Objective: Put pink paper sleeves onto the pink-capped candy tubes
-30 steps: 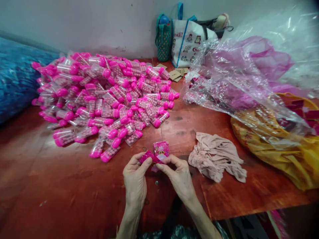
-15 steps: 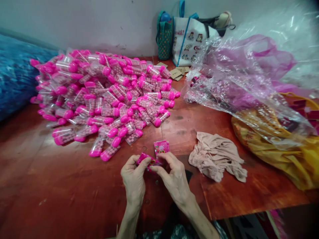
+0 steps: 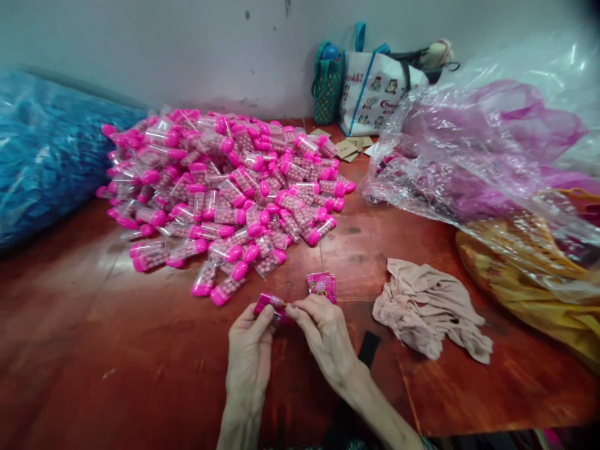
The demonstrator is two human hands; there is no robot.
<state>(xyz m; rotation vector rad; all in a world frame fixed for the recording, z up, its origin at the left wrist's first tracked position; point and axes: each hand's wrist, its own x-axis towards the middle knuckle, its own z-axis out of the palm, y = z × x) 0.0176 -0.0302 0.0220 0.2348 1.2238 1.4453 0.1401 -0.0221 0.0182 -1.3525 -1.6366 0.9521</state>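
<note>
Piece [image 3: 270,304]: small and vivid magenta, with printing too blurred to read; it looks like a narrow band with a lighter patch low down near its right end, and whether it is folded or curled I cannot tell
Where it is: in front of the person, its left end in the left hand [image 3: 249,350], its right end at the fingertips of the right hand [image 3: 328,334]
Left grip: thumb and fingers clamped on the piece, thumb on the near side
Right grip: thumb and index finger brought together at the piece's right end; how firmly they pinch it I cannot tell
Stack [image 3: 323,282]: several magenta pieces with pale swirls, just beyond the right hand's knuckles, which cover its lower part
Table [image 3: 154,369]: reddish brown, worn and scuffed, beneath both hands
Bottles [image 3: 225,206]: a big heap beyond the left hand, clear bodies with bright pink caps, filled with pale pink balls; the nearest lie just past the left fingertips
Cloth [image 3: 431,306]: beige and crumpled, to the right of the right hand
Strip [image 3: 369,349]: black, just beside the right wrist
Cards [image 3: 347,149]: brown, well beyond the right hand
Tote [image 3: 375,94]: white with blue trim, farther out past the cards
Film [image 3: 422,169]: clear and wrinkled, beyond the right hand and rightward, behind the cloth
</note>
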